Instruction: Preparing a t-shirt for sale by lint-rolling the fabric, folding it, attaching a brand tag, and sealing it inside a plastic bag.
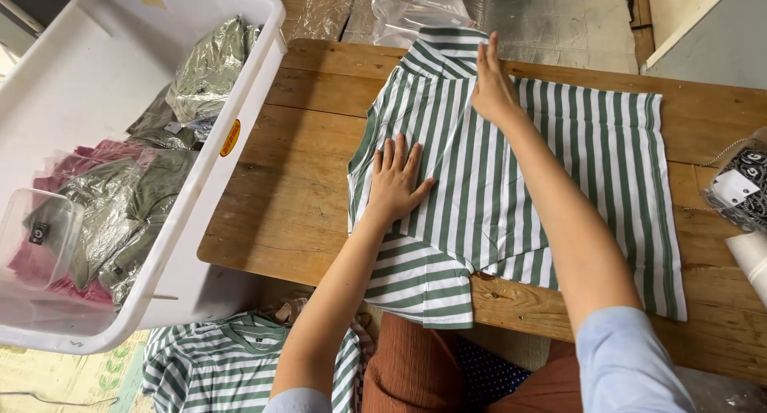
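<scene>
Left hand (395, 181) lies flat, fingers spread, on the green-and-white striped shirt (559, 173); right hand (494, 89) presses flat, holding nothing, near its collar (443, 49), on the wooden worktop (304, 189).

Two green and white striped shirts are seen: one spread on the brown wooden table (319, 221) at (591, 165), one lying on the floor (216, 365). One big white plastic bin (200, 189) is seen, with maybe four bagged clothes inside.
</scene>
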